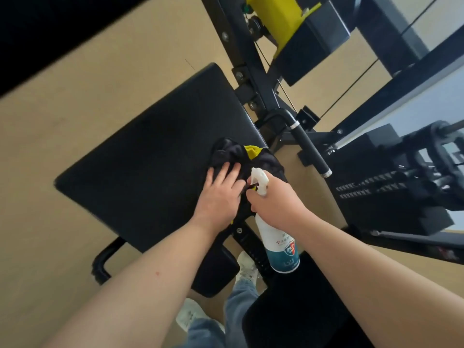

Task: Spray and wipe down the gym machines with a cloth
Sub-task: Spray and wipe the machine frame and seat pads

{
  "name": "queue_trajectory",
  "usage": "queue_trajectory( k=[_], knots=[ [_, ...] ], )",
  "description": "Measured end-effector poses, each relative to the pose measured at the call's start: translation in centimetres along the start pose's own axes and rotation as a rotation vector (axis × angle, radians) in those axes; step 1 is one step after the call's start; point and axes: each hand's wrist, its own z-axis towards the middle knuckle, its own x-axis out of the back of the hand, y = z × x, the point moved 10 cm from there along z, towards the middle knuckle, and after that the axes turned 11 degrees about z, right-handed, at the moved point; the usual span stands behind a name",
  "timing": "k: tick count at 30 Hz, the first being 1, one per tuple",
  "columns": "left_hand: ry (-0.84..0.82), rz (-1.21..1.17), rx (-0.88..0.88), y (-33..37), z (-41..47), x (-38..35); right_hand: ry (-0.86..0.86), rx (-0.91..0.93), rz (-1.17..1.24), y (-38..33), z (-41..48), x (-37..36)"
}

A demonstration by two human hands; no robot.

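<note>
A large black padded seat [150,156] of a gym machine fills the middle of the view. A crumpled black cloth with a yellow patch [236,154] lies on the pad's right edge. My left hand [218,194] presses flat on the cloth with fingers spread. My right hand [273,202] grips the neck of a white spray bottle [278,239] with a teal label. Its white trigger head [259,180] pokes up just right of my left hand and points toward the cloth.
The machine's black steel frame [251,79] runs up behind the pad. A yellow part [273,18] sits at the top. A black handle bar [311,149] sticks out to the right. A weight stack [391,197] stands at right. Tan floor [62,109] spreads left. My shoes [190,315] are below.
</note>
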Motion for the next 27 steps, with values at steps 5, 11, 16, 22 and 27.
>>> queue_trajectory(
  k=[5,11,16,22,27],
  knots=[
    [0.085,-0.292,0.041,-2.0,-4.4,0.5,-0.012,-0.064,-0.002,-2.7,0.2,-3.2],
    [0.068,-0.883,0.446,-7.8,-9.9,0.8,-0.077,0.104,-0.253,-8.0,0.5,-5.8],
    [0.333,-1.159,0.654,-11.8,-13.9,1.6,-0.114,0.14,-0.324,-10.0,1.8,-7.8],
    [0.36,-1.661,0.91,-13.5,-16.4,-0.5,-0.083,0.102,-0.374,-10.6,4.0,-9.8],
    [0.339,-1.873,1.053,-13.7,-17.7,-2.2,-0.118,0.017,-0.359,-8.0,3.9,-10.7]
  ],
)
